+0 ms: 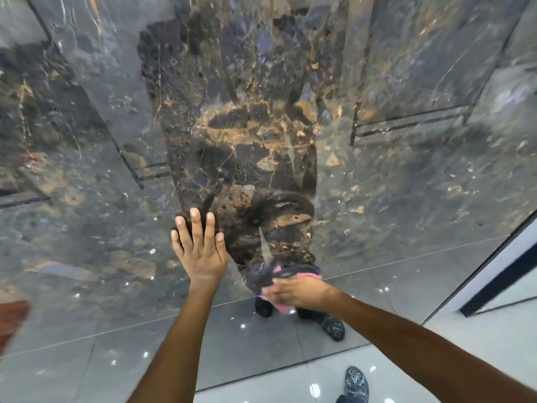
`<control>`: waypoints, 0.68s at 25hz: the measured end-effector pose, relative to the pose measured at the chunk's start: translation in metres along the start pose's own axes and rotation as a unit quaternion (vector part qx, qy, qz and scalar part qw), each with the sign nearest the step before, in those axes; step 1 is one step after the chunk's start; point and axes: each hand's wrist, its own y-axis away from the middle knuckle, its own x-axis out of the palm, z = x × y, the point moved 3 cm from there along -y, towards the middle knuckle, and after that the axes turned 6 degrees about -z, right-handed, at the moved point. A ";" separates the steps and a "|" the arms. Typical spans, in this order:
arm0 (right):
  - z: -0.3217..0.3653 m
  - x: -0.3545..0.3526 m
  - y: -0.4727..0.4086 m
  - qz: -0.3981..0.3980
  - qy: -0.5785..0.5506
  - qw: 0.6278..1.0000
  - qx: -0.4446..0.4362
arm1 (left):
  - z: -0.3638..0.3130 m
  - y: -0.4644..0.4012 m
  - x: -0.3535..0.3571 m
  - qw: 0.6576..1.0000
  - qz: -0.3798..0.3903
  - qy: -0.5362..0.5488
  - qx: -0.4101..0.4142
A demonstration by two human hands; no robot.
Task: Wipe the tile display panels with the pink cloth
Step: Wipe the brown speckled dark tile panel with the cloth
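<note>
Both forearms reach to the glossy tile panel (406, 199): left hand (200, 251) flat, fingers spread, against it; right hand (296, 295) presses the pink cloth (279, 308) low on it

glossy dark marble panel (116, 228), pink cloth (280, 307) seemingly bunched

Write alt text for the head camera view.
A person's right hand presses a pink cloth against a glossy dark marble tile panel, while the left hand rests flat on it, fingers spread.
</note>
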 end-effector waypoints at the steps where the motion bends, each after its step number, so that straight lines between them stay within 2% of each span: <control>1: 0.008 0.012 0.025 0.034 -0.006 0.999 -0.035 | 0.001 -0.001 0.000 1.000 0.005 0.001 0.000; 2: 0.002 0.016 0.052 0.035 -0.031 0.998 -0.038 | 0.002 -0.001 0.000 1.000 0.007 0.003 0.002; 3: -0.017 0.013 0.075 -0.005 -0.032 0.999 -0.002 | 0.001 -0.001 0.000 1.000 0.006 0.002 0.002; 4: -0.046 0.004 0.092 -0.090 -0.031 0.993 0.073 | 0.000 -0.001 0.000 1.000 0.002 0.003 -0.002; 6: -0.106 -0.034 0.110 -0.242 -0.046 0.940 0.237 | -0.001 -0.004 0.000 1.000 -0.003 0.011 -0.018; 7: -0.126 -0.055 0.112 -0.284 -0.088 0.891 0.344 | 0.000 -0.005 0.000 1.000 0.000 0.011 -0.019; 8: -0.133 -0.067 0.104 -0.327 -0.140 0.818 0.451 | 0.001 -0.005 -0.001 1.000 0.006 0.005 -0.012; 9: -0.123 -0.069 0.089 -0.355 -0.210 0.721 0.557 | 0.000 -0.007 -0.002 1.000 0.012 -0.002 -0.009; 10: -0.099 -0.062 0.071 -0.372 -0.314 0.597 0.638 | -0.004 -0.009 -0.005 0.999 0.019 0.004 -0.027; 12: -0.039 -0.048 0.030 -0.401 -0.507 0.313 0.696 | -0.022 -0.010 -0.013 0.988 0.037 0.065 -0.132; 13: -0.016 -0.044 0.019 -0.408 -0.539 0.210 0.706 | -0.036 -0.009 -0.017 0.977 0.046 0.102 -0.182; 14: -0.007 -0.037 0.023 -0.404 -0.537 0.150 0.725 | -0.049 -0.012 -0.020 0.969 0.054 0.129 -0.203; 16: -0.034 -0.015 0.074 -0.390 -0.503 0.112 0.763 | -0.067 -0.028 -0.019 0.972 0.067 0.155 -0.162; 17: -0.052 0.003 0.110 -0.378 -0.487 0.081 0.783 | -0.069 -0.040 -0.017 0.977 0.070 0.160 -0.125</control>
